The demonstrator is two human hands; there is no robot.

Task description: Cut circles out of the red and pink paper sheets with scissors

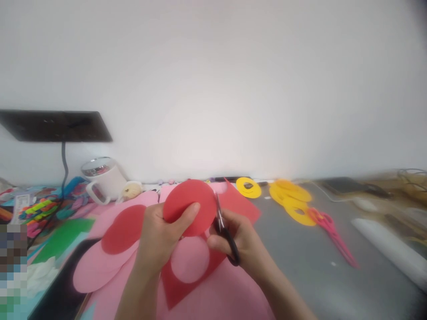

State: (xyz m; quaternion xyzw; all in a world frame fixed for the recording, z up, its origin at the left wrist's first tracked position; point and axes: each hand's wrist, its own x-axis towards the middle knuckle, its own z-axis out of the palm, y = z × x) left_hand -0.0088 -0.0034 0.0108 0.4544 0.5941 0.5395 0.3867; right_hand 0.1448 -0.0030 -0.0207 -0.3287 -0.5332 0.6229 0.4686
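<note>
My left hand (pixel 167 231) pinches a red paper circle (pixel 190 200) by its left side, thumb lying across the front. In my right hand (pixel 236 235) is a pair of black-handled scissors (pixel 230 242), blades pointing up at the circle's right edge. Whether the blades touch the paper I cannot tell. Below both hands lies a red paper sheet (pixel 173 289) with a round hole cut in it, pink showing through. Another red circle (pixel 123 229) rests on large pink paper circles (pixel 96 271) left of my left hand.
Yellow paper rings (pixel 296 213) and pink scissors (pixel 335 238) lie on the grey mat (pixel 293 275) at right. A white mug (pixel 106 178) stands at the back left by a dark panel (pixel 55 126). Green paper (pixel 62 240) and a dark tray-like object (pixel 62 284) are at left.
</note>
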